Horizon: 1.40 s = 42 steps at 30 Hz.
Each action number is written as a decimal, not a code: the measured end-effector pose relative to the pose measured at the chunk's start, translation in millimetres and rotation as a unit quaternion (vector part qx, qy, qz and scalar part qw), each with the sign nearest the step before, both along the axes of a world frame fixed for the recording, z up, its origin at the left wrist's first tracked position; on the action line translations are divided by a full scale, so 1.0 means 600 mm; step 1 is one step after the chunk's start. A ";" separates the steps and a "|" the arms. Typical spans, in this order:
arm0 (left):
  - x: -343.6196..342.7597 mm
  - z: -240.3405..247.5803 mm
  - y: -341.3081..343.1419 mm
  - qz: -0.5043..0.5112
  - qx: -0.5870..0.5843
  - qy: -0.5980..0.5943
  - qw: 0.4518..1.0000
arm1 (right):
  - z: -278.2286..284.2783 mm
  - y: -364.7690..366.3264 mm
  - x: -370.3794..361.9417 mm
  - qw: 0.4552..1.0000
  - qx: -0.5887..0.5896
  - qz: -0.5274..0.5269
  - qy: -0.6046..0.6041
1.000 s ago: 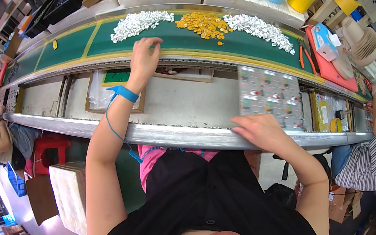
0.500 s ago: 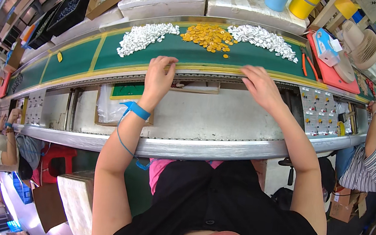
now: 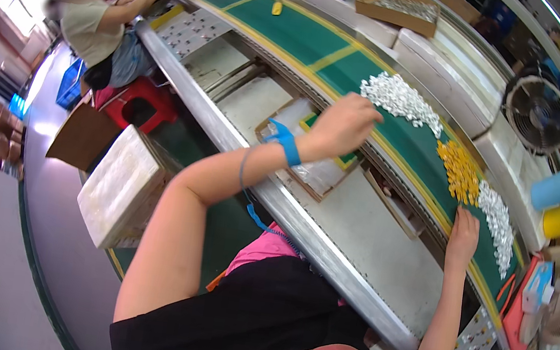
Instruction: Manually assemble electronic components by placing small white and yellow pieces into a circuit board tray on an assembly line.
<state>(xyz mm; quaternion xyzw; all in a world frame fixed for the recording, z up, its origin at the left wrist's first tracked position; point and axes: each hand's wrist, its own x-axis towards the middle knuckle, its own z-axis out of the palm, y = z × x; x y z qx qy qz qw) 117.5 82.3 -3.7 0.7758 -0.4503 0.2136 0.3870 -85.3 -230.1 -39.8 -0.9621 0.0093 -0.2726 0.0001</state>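
Observation:
My left hand, with a blue wrist strap and cord, hovers over the near edge of the green conveyor belt. Its fingers are loosely bent and apart, beside a pile of small white parts; nothing shows in them. My right hand rests at the near end of a pile of small round yellow parts. Its fingers are bunched, and whatever they may pinch is hidden. A second pile of white parts lies just beyond that hand.
A lone yellow piece lies farther left on the belt. Orange-handled pliers lie near a red board at right. A metal rail runs before me. Another person works at far left, beside a red stool.
The view has swung to the left and tilted. My right hand has reached the yellow pile's edge; my left hand has come over the belt's edge, near the white pile.

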 end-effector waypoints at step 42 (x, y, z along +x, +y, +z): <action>-0.120 0.006 0.257 0.124 0.292 -0.098 0.943 | 0.055 -0.042 -0.033 0.507 0.861 0.018 0.031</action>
